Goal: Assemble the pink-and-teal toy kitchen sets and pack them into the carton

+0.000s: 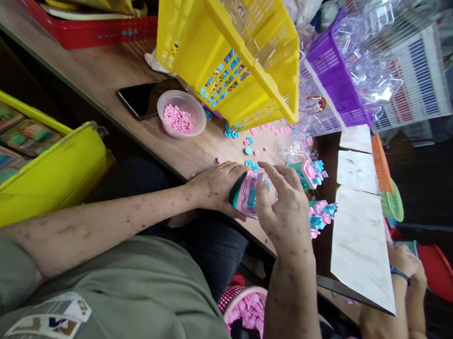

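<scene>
A small pink and green plastic toy case [243, 197] with a blue part and a clear piece on it is held between my two hands over the table's front edge. My left hand [215, 187] is closed round its left side. From the right, my right hand [285, 206] curls its fingers and thumb over the clear piece; the exact fingertip contact is partly hidden. Small blue plastic pieces [252, 165] lie just beyond the case. Right of my right hand stand pink, blue and green assembled pieces [308, 172], with another such cluster [321, 216] nearer me.
A clear tub [199, 117] of pink bits stands beside a phone [133, 98]. Behind are a yellow basket [233, 62] and a purple basket [329, 58]. A white-papered divider [360, 234] stands at right; beyond it are another person's arms [399, 287]. A yellow crate [69, 165] sits left.
</scene>
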{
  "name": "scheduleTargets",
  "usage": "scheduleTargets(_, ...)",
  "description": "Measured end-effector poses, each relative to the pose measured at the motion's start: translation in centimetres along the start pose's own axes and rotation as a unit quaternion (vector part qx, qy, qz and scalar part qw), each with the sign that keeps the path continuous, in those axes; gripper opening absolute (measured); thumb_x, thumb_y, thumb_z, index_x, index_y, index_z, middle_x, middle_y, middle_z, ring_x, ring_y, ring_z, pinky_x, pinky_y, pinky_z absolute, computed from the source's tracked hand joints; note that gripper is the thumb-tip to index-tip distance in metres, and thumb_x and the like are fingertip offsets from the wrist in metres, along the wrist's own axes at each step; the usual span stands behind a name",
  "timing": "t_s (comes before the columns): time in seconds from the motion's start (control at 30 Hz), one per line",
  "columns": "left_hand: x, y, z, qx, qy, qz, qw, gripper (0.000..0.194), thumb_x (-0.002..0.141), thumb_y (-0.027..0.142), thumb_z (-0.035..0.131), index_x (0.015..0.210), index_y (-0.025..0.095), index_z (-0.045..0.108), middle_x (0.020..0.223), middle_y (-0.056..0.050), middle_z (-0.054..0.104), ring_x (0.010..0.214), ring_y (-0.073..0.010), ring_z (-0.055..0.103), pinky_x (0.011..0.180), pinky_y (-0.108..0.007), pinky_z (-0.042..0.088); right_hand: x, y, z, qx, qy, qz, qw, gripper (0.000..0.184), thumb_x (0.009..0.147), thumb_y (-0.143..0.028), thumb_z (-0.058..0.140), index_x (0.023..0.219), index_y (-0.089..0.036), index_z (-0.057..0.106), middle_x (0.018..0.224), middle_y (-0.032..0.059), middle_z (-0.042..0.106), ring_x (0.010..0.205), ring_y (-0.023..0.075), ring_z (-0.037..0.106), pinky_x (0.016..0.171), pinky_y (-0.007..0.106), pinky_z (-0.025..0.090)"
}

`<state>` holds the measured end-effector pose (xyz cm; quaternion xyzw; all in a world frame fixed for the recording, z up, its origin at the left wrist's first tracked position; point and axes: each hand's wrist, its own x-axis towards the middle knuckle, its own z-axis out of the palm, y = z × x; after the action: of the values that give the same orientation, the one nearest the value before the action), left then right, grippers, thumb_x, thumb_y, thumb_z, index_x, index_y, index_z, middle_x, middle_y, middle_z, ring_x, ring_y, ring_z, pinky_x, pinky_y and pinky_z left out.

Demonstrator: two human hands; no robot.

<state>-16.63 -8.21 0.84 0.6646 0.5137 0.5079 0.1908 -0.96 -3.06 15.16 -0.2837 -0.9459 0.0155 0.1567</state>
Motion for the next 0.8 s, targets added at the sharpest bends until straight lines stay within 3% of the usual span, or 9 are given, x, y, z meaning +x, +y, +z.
scheduleTargets(0.2, 0.0, -0.1, 0.1, 0.002, 0.004, 0.005, 1.0, 0.113, 0.066, 0.062, 0.109, 0.152, 0.016, 0.05, 0.15, -0.023, 0.067, 0.144, -0.0458, 0.064, 0.124, -0.063, 0.052, 0.3, -0.6, 0.0, -0.006, -0.023, 0.043, 0.999, 0.042, 0.111, -0.036, 0.054, 0.142, -0.022, 0.078, 0.129, 0.015, 0.075, 0.121, 0.0363, 0.074, 0.11, 0.06, 0.062)
scheduleTargets(0.37, 0.1, -0.2, -0.1, -0.013, 0.006, 0.018, 1.0, 0.11, 0.069, 0.06, 0.108, 0.152, 0.019, 0.049, 0.15, -0.02, 0.067, 0.141, -0.0445, 0.065, 0.122, -0.063, 0.053, 0.6, -0.7, 0.2, 0.002, -0.028, 0.037, 0.999, 0.045, 0.11, -0.039, 0.055, 0.144, -0.02, 0.078, 0.133, 0.0169, 0.074, 0.128, 0.0374, 0.072, 0.117, 0.063, 0.059)
scheduleTargets(0.5, 0.0, -0.1, -0.3, -0.017, -0.005, 0.014, 1.0, 0.111, 0.068, 0.063, 0.107, 0.151, 0.017, 0.049, 0.15, -0.022, 0.065, 0.142, -0.0449, 0.064, 0.123, -0.063, 0.052, -0.9, 1.4, 0.9, 0.13, -0.033, 0.08, 0.988, 0.053, 0.115, -0.051, 0.05, 0.159, -0.027, 0.068, 0.157, 0.014, 0.067, 0.151, 0.0321, 0.062, 0.132, 0.06, 0.049)
scheduleTargets(0.57, 0.0, 0.0, -0.3, -0.012, -0.005, 0.011, 1.0, 0.113, 0.068, 0.064, 0.107, 0.152, 0.017, 0.048, 0.152, -0.022, 0.064, 0.144, -0.045, 0.062, 0.126, -0.065, 0.049, -2.3, 2.8, 1.7, 0.241, -0.038, 0.138, 0.96, 0.058, 0.117, -0.058, 0.046, 0.169, -0.033, 0.057, 0.174, 0.0087, 0.056, 0.164, 0.0292, 0.051, 0.137, 0.059, 0.044)
scheduleTargets(0.6, 0.0, 0.0, -0.3, -0.008, -0.004, 0.01, 1.0, 0.114, 0.068, 0.064, 0.107, 0.153, 0.018, 0.048, 0.153, -0.022, 0.063, 0.145, -0.0451, 0.061, 0.128, -0.066, 0.047, -3.0, 3.4, 2.1, 0.299, -0.039, 0.182, 0.936, 0.061, 0.117, -0.062, 0.045, 0.172, -0.036, 0.052, 0.178, 0.0065, 0.051, 0.166, 0.0293, 0.049, 0.135, 0.059, 0.047)
scheduleTargets(0.73, 0.0, 0.0, -0.3, -0.003, -0.014, 0.01, 1.0, 0.119, 0.069, 0.065, 0.107, 0.159, 0.019, 0.044, 0.158, -0.022, 0.06, 0.15, -0.0447, 0.058, 0.131, -0.066, 0.045, -4.6, 4.4, 3.7, 0.466, -0.033, 0.345, 0.814, 0.075, 0.111, -0.072, 0.051, 0.175, -0.034, 0.047, 0.169, 0.0095, 0.062, 0.145, 0.0356, 0.07, 0.104, 0.052, 0.071)
scheduleTargets(0.8, -0.1, 0.2, -0.5, -0.007, -0.027, 0.005, 1.0, 0.119, 0.07, 0.062, 0.107, 0.161, 0.02, 0.042, 0.161, -0.022, 0.059, 0.152, -0.0439, 0.057, 0.132, -0.065, 0.045, -4.5, 3.8, 4.3, 0.501, -0.027, 0.369, 0.782, 0.075, 0.108, -0.07, 0.059, 0.174, -0.035, 0.049, 0.163, 0.0078, 0.068, 0.136, 0.0345, 0.075, 0.093, 0.047, 0.074)
